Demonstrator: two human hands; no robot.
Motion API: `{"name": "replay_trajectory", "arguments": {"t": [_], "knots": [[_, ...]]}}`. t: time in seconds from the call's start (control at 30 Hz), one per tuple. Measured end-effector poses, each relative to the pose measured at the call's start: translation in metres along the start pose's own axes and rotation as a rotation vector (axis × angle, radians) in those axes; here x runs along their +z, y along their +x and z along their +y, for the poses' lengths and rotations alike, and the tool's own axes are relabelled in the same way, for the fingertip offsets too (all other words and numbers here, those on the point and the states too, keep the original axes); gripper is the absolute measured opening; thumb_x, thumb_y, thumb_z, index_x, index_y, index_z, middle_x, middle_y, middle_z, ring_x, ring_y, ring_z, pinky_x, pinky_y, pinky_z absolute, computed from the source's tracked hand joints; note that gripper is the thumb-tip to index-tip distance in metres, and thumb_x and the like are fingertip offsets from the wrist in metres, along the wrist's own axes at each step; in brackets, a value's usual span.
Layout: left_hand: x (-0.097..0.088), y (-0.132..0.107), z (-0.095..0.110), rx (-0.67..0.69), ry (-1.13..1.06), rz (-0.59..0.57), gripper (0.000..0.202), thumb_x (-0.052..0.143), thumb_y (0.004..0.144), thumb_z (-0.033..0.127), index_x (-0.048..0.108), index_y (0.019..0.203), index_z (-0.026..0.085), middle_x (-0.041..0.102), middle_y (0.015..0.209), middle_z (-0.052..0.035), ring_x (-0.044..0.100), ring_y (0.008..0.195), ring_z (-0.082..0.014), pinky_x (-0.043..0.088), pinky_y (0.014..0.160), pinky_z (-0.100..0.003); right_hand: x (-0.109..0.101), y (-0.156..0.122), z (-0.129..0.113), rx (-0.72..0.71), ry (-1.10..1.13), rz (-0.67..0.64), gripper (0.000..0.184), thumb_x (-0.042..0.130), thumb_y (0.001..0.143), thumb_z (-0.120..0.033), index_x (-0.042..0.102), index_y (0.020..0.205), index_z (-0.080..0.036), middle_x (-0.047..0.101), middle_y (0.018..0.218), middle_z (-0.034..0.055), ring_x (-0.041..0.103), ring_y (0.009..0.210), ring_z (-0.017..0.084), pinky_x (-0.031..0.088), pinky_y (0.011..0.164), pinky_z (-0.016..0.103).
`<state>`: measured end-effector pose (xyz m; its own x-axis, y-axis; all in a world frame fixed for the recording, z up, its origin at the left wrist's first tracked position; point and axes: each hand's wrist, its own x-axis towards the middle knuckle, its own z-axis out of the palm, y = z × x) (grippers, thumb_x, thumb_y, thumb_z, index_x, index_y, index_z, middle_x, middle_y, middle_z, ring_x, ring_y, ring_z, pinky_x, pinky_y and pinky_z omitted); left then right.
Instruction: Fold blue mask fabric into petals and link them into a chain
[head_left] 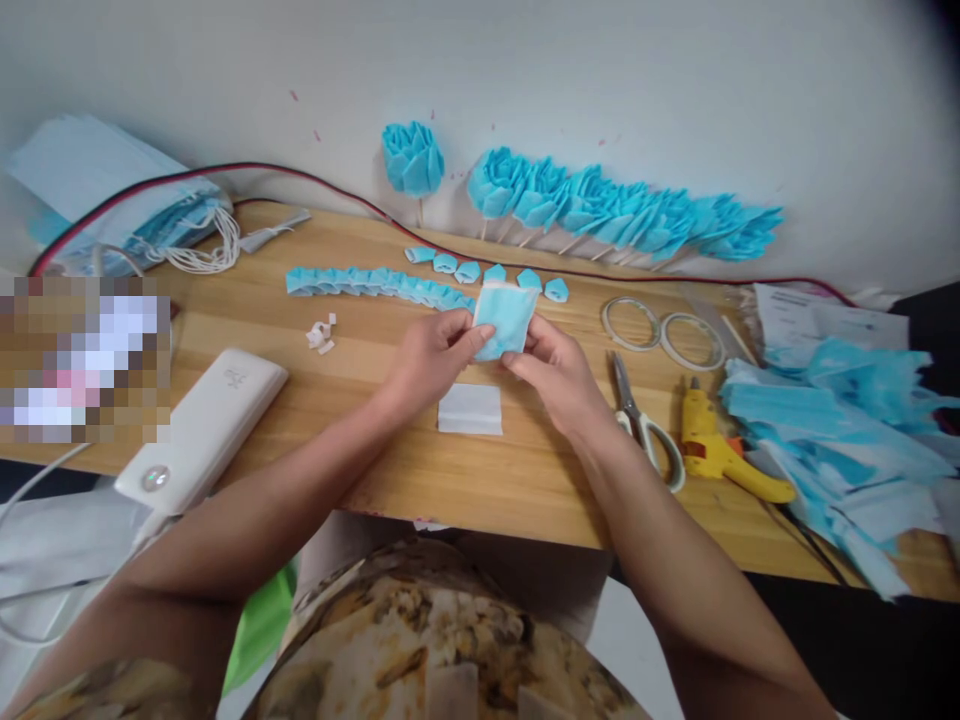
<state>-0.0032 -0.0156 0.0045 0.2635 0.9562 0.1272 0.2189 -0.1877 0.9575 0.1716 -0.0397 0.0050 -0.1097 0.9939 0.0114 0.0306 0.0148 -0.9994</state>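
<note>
Between my two hands, above the wooden table, is a light blue square of thin fabric (pixel 507 315) with a pale edge along its top. My left hand (pixel 439 350) pinches its lower left side, thumb on the front. At the lower right, my right hand (pixel 551 365) grips it between thumb and fingers. Below lies a flat whitish piece of fabric (pixel 470 410). Just behind my hands runs a row of overlapping folded blue pieces (pixel 367 284), with several small rolled blue pieces (pixel 467 271) further back.
Blue fabric flowers on sticks (pixel 577 200) lean along the wall. To the right are two tape rolls (pixel 691 341), scissors (pixel 636 405), a yellow glue gun (pixel 709 450) and a heap of blue scraps (pixel 840 420). A white power bank (pixel 217 420) and stacked sheets (pixel 97 170) lie left.
</note>
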Motion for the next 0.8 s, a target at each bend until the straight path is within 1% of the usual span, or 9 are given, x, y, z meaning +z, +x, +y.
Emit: {"name": "replay_trajectory", "arguments": {"t": [0.07,0.13,0.23,0.33,0.43,0.5,0.63,0.7,0.8], "knots": [[-0.001,0.002,-0.001,-0.058,-0.059,-0.033,0.037,0.062,0.094,0.038,0.049,0.066,0.02,0.051,0.057,0.0032,0.048,0.056,-0.0102,0.036,0.055,-0.024,-0.004,0.0,0.0,0.013,0.029,-0.029,0.022,0.072,0.074,-0.025,0.071,0.096,-0.023,0.074,0.093,0.0003,0.066,0.09,0.02,0.052,0.086,0.037],[-0.002,0.004,-0.001,-0.097,-0.095,-0.045,0.036,0.062,0.094,0.038,0.05,0.066,0.02,0.052,0.056,0.0032,0.048,0.054,-0.0096,0.038,0.055,-0.023,-0.01,0.001,-0.001,0.058,0.105,-0.128,0.03,0.078,0.077,-0.03,0.073,0.106,-0.024,0.076,0.101,0.0016,0.068,0.095,0.02,0.054,0.089,0.037],[-0.003,0.006,-0.003,-0.107,-0.133,-0.033,0.037,0.064,0.093,0.042,0.052,0.066,0.02,0.053,0.056,0.0029,0.049,0.053,-0.009,0.04,0.054,-0.022,-0.021,0.002,-0.004,0.114,0.202,-0.25,0.044,0.081,0.081,-0.049,0.073,0.119,-0.027,0.077,0.114,0.0038,0.07,0.104,0.022,0.057,0.092,0.038],[-0.004,0.006,-0.004,-0.103,-0.17,-0.06,0.041,0.068,0.089,0.05,0.053,0.067,0.02,0.053,0.057,0.0028,0.048,0.052,-0.009,0.04,0.052,-0.022,-0.024,0.004,-0.004,0.102,0.222,-0.144,0.046,0.076,0.084,-0.065,0.075,0.111,-0.028,0.077,0.112,0.0041,0.071,0.101,0.021,0.059,0.085,0.035],[-0.004,0.005,-0.004,-0.112,-0.178,-0.135,0.047,0.072,0.085,0.061,0.055,0.069,0.02,0.053,0.057,0.003,0.049,0.053,-0.0097,0.04,0.052,-0.023,-0.02,0.006,0.001,0.094,0.18,0.008,0.043,0.082,0.078,-0.065,0.074,0.096,-0.027,0.075,0.093,0.0017,0.068,0.082,0.018,0.056,0.071,0.031],[-0.004,0.005,-0.004,-0.107,-0.155,-0.175,0.054,0.073,0.081,0.069,0.055,0.067,0.019,0.053,0.058,0.0027,0.05,0.055,-0.0102,0.041,0.054,-0.023,-0.018,0.006,0.005,0.09,0.147,0.086,0.043,0.086,0.075,-0.064,0.071,0.086,-0.026,0.068,0.078,-0.001,0.061,0.069,0.016,0.051,0.061,0.03],[-0.003,0.006,-0.006,-0.111,-0.236,-0.165,0.065,0.062,0.086,0.081,0.061,0.07,0.017,0.064,0.069,-0.0037,0.06,0.067,-0.0139,0.051,0.066,-0.027,-0.016,0.006,0.008,0.073,0.111,0.127,0.047,0.085,0.074,-0.067,0.062,0.074,-0.025,0.056,0.065,-0.0037,0.051,0.061,0.014,0.045,0.055,0.03],[-0.001,0.007,-0.007,-0.153,-0.384,-0.147,0.064,0.063,0.086,0.08,0.065,0.077,0.016,0.068,0.075,-0.0061,0.064,0.072,-0.0153,0.054,0.071,-0.029,-0.017,0.005,0.008,0.067,0.093,0.126,0.05,0.085,0.073,-0.067,0.059,0.071,-0.025,0.053,0.065,-0.0042,0.05,0.061,0.014,0.046,0.057,0.03],[0.001,0.007,-0.009,-0.222,-0.579,-0.165,0.053,0.08,0.078,0.067,0.066,0.08,0.016,0.069,0.075,-0.0036,0.064,0.07,-0.0136,0.055,0.072,-0.028,-0.017,0.005,0.008,0.062,0.095,0.14,0.053,0.087,0.071,-0.067,0.056,0.068,-0.025,0.05,0.064,-0.0049,0.049,0.061,0.013,0.045,0.059,0.029]]}}
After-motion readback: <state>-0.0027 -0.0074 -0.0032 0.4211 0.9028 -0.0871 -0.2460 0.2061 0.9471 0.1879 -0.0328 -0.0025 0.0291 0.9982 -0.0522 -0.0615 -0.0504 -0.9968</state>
